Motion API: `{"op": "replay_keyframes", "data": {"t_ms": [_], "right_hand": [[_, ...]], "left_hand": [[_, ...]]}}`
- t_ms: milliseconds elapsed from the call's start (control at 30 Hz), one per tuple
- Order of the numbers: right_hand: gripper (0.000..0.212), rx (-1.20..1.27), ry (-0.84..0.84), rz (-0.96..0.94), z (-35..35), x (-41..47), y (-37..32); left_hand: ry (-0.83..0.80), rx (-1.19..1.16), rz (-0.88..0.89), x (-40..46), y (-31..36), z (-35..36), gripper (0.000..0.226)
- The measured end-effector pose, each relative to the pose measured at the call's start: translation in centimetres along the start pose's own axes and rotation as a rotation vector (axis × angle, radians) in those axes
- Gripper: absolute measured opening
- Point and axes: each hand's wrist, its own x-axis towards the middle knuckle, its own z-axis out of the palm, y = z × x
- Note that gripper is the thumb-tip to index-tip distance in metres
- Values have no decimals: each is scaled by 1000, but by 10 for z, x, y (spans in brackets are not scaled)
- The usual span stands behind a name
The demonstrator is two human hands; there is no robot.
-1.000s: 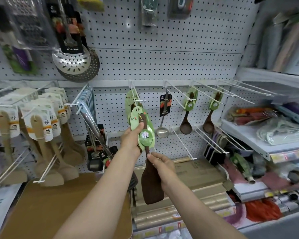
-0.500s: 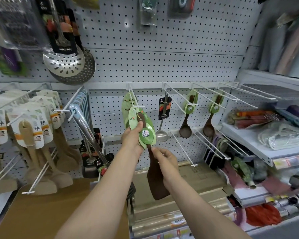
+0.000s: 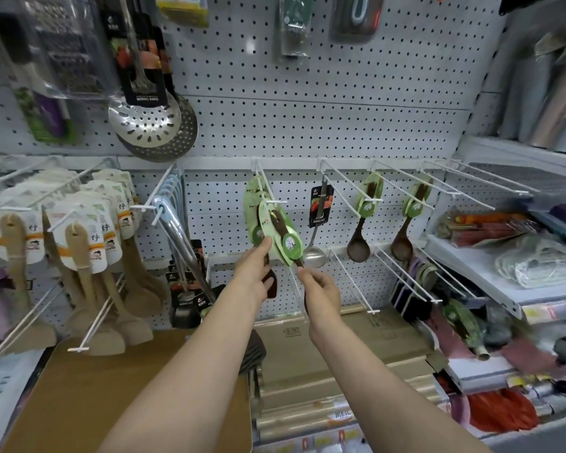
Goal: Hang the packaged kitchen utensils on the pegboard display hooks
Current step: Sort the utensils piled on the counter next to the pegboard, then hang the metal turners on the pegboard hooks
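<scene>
A dark wooden spatula with a green oval card (image 3: 286,238) hangs tilted at the tip of a white double hook (image 3: 268,191) on the pegboard (image 3: 307,109), in front of other green-carded utensils. My left hand (image 3: 254,268) touches the card's lower left edge with fingers stretched out. My right hand (image 3: 321,289) pinches the spatula's handle just below the card; the blade is mostly hidden behind that hand. Two dark wooden spoons (image 3: 358,246) hang on hooks to the right.
A steel ladle with a black card (image 3: 317,223) hangs just right of the spatula. Pale wooden spatulas (image 3: 79,256) fill hooks at left, skimmers (image 3: 151,122) hang above. Empty white hooks (image 3: 471,178) jut out at right. Cardboard boxes (image 3: 340,354) lie below.
The spatula's card has moved up and back onto the hook tip. Both hands rose with it, and the view shifted closer to the pegboard.
</scene>
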Motion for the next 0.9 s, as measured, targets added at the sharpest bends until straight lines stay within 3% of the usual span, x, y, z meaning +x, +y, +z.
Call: {"op": "replay_keyframes", "data": {"t_ms": [100, 200, 333, 400, 500, 567, 633, 700, 800, 900], "right_hand": [[15, 1, -40, 59, 9, -20, 11], [8, 29, -92, 138, 20, -43, 25], [4, 48, -131, 206, 39, -78, 38], [3, 30, -149, 215, 46, -94, 40], [9, 19, -181, 227, 61, -116, 45], [28, 1, -211, 233, 76, -132, 48], [44, -12, -215, 254, 96, -150, 57], [30, -33, -226, 281, 123, -172, 66], [20, -43, -271, 316, 179, -215, 85], [33, -34, -300, 341, 246, -268, 115]], "left_hand": [[14, -2, -10, -22, -9, -24, 59], [80, -23, -23, -51, -18, -49, 45], [87, -56, -39, -82, -23, -83, 47], [84, -71, -43, -90, -23, -100, 33], [83, -81, -55, -108, -17, -125, 11], [80, -78, -65, -118, -13, -150, 12], [80, -82, -59, -131, -4, -182, 27], [115, -114, -56, -142, 6, -224, 43], [147, -137, -62, -165, 27, -298, 21], [192, -142, -48, -186, 46, -385, 24]]}}
